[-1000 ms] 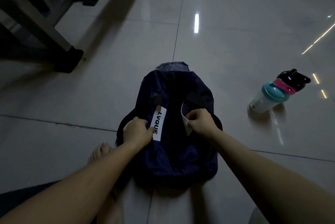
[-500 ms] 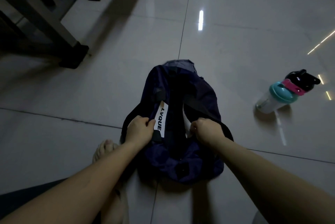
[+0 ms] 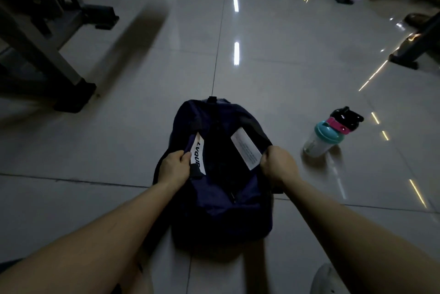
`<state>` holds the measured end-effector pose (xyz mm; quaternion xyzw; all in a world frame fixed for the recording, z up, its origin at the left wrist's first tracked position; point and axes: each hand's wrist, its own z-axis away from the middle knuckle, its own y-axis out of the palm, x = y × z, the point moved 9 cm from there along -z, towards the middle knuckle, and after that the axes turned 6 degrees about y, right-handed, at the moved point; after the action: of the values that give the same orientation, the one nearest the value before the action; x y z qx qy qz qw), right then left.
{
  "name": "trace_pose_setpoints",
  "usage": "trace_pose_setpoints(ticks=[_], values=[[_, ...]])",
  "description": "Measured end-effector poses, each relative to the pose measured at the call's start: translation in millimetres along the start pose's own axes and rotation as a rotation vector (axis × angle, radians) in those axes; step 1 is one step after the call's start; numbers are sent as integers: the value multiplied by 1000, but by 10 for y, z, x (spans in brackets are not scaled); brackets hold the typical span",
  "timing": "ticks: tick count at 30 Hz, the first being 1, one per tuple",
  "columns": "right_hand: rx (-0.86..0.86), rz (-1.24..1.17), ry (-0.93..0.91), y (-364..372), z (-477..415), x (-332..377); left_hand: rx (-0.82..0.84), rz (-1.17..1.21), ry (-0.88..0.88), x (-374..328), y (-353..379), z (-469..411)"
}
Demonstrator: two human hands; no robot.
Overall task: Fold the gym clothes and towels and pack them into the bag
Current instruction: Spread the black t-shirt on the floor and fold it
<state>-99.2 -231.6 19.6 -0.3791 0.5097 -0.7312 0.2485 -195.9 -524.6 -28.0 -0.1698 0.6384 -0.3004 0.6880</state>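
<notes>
A dark navy gym bag (image 3: 221,212) lies on the tiled floor in front of me, its top pulled apart. My left hand (image 3: 173,168) grips the bag's left edge beside a white label reading LVQUE (image 3: 198,153). My right hand (image 3: 278,166) grips the right edge next to a white printed tag (image 3: 246,148). The inside of the bag is dark and I cannot tell what it holds. No loose clothes or towels show.
A shaker bottle (image 3: 329,133) with teal lid and black-and-pink cap stands right of the bag. Gym machine frames (image 3: 47,55) with black feet stand at the left; more equipment (image 3: 409,53) sits at the far right. A pale object (image 3: 327,279) sits at the bottom right.
My two hands have moved apart, spreading the bag's opening wider. The white tag on the right side now lies fully exposed. The camera view has tilted up, showing more floor.
</notes>
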Motion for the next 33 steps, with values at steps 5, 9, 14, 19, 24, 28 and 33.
trace_pose_setpoints(ticks=[5,9,14,19,24,28,33], values=[[-188,-125,125,-512,-84,-154,-92,64,67,-442,-56,-258],[-265,-215,160,-613,-89,-262,-127,98,128,-744,-78,-461],[-151,-170,107,-349,-97,-179,-73,-34,-38,-414,-124,-629],[-55,-127,102,-154,-71,-56,-42,-74,-267,-38,-323,-646],[45,-175,73,-114,-48,-45,78,-70,-263,-180,-265,-493],[184,-152,-21,-210,82,-1,66,-146,-175,-608,-393,-348],[191,-113,-56,-690,334,-75,137,-110,-7,-1463,-230,-191]])
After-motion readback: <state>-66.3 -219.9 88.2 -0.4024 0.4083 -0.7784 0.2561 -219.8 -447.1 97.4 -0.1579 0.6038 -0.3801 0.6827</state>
